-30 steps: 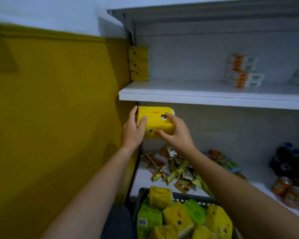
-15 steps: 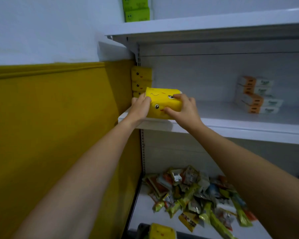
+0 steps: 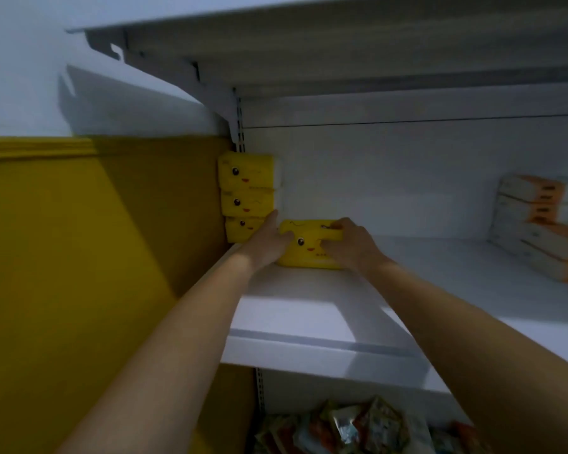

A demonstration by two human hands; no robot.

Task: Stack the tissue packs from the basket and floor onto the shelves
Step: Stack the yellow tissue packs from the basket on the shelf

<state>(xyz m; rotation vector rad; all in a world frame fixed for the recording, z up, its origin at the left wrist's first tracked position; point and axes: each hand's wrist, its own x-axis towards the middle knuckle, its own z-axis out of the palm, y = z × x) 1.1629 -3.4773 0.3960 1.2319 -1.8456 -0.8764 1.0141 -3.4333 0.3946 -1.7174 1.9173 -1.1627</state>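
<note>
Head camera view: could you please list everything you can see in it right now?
middle shelf: one, white, centre
upper shelf: one, white, overhead
stacked tissue packs: three, yellow, middle shelf's back left corner
held tissue pack: one, yellow, on the middle shelf just right of that stack
orange-and-white tissue packs: several, stacked at the same shelf's far right
snack packets: many, mixed colours, below the middle shelf
wall: yellow below, white above, left
left grip: bare hand, holds the pack's left end
right grip: bare hand, holds the pack's right end
</note>
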